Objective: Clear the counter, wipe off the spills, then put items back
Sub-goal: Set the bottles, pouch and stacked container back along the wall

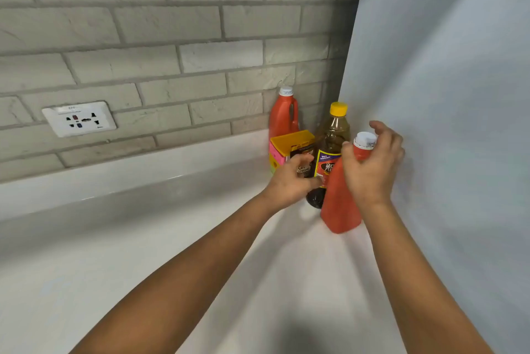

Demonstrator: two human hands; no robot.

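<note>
Several items stand in the far right corner of the white counter [143,253]. Nearest is an orange bottle with a white cap [341,204]; my right hand [372,164] grips its neck. Behind it stands a brown oil bottle with a yellow cap [332,135]. My left hand [292,181] holds that bottle low down, fingers curled at its label. A yellow and pink box [286,147] sits just left of it. A second orange bottle with a handle [284,115] stands against the brick wall.
A grey brick wall [172,38] runs along the back, with a white power socket [79,118] at the left. A pale blue-white panel [444,95] closes off the right side, close to my right hand.
</note>
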